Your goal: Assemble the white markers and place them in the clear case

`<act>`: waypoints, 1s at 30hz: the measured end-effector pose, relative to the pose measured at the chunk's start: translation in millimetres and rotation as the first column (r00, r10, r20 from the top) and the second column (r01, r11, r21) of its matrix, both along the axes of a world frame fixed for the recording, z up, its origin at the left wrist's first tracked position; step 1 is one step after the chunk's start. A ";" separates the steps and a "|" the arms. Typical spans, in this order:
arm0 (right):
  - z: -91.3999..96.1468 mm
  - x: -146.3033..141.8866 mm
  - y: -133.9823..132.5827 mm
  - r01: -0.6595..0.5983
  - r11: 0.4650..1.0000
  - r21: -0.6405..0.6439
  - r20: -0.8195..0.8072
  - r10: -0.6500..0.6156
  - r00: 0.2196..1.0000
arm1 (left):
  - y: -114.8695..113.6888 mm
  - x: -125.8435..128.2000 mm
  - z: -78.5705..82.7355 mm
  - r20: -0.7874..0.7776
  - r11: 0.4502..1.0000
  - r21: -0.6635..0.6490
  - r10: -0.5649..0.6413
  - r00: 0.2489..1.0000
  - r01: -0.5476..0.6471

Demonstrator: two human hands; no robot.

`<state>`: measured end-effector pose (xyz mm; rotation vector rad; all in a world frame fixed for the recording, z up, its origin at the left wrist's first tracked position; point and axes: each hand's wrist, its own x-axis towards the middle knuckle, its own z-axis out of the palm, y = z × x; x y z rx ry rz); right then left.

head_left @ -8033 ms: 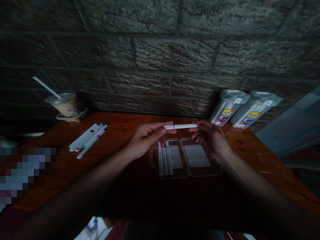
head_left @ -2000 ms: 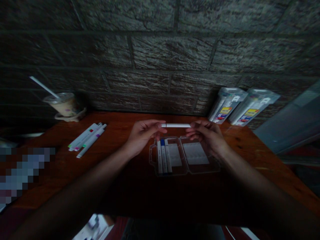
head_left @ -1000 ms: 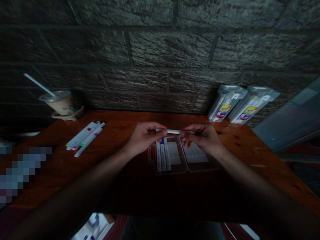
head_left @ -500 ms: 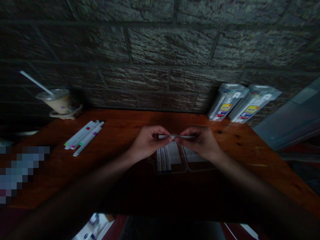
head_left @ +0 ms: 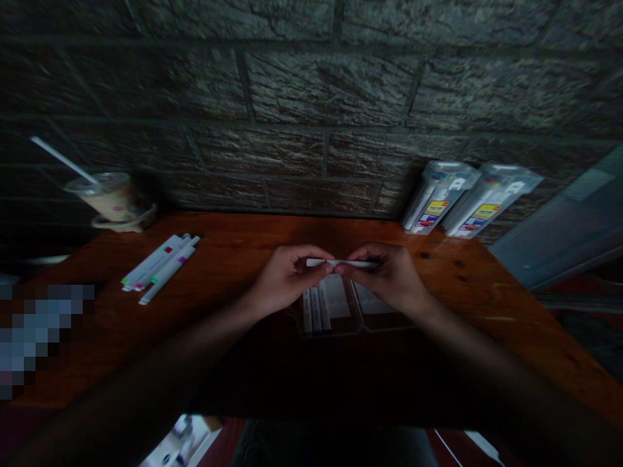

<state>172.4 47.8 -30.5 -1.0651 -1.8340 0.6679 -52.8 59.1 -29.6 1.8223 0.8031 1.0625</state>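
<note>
Both hands hold one white marker [head_left: 341, 263] level above the table. My left hand [head_left: 287, 279] pinches its left end with closed fingers. My right hand [head_left: 389, 275] grips its right part, and the fingertips of the two hands almost meet in the middle. Under the hands lies an open clear plastic case [head_left: 341, 308] with several markers lying side by side in its left half. The right half of the case is partly hidden by my right hand.
Several loose markers [head_left: 158, 269] lie at the left on the wooden table [head_left: 233, 253]. A drink cup with a straw [head_left: 109, 198] stands at the back left. Two packed marker cases [head_left: 467, 198] lean on the brick wall at the back right.
My hands have slid toward each other along the marker, from its two ends to nearly touching, and have come down closer to the case.
</note>
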 end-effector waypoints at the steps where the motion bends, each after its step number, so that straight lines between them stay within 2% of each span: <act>1: 0.3 -0.3 0.4 -0.011 1.000 -0.007 -0.017 0.011 1.000 | 0.4 -0.3 0.5 0.005 1.000 -0.012 0.001 1.000 -0.001; 8: 5.9 -2.7 1.9 -0.004 1.000 -0.017 -0.125 0.002 0.992 | 5.9 -3.0 1.3 0.106 0.993 -0.115 0.018 0.994 -0.006; 16: 7.2 -3.8 2.2 0.003 1.000 -0.017 -0.248 -0.007 0.969 | 10.8 -4.5 1.1 0.166 0.989 -0.131 0.084 0.982 -0.062; 22: 10.1 -1.4 0.8 0.019 0.999 -0.048 -0.263 -0.031 0.964 | 14.1 -7.3 -0.2 0.174 0.980 -0.180 0.114 0.978 -0.082; 30: 12.3 -1.0 0.3 -0.045 0.994 -0.104 -0.292 0.012 0.956 | 17.0 -9.1 -2.5 0.256 0.960 -0.270 0.138 0.957 -0.067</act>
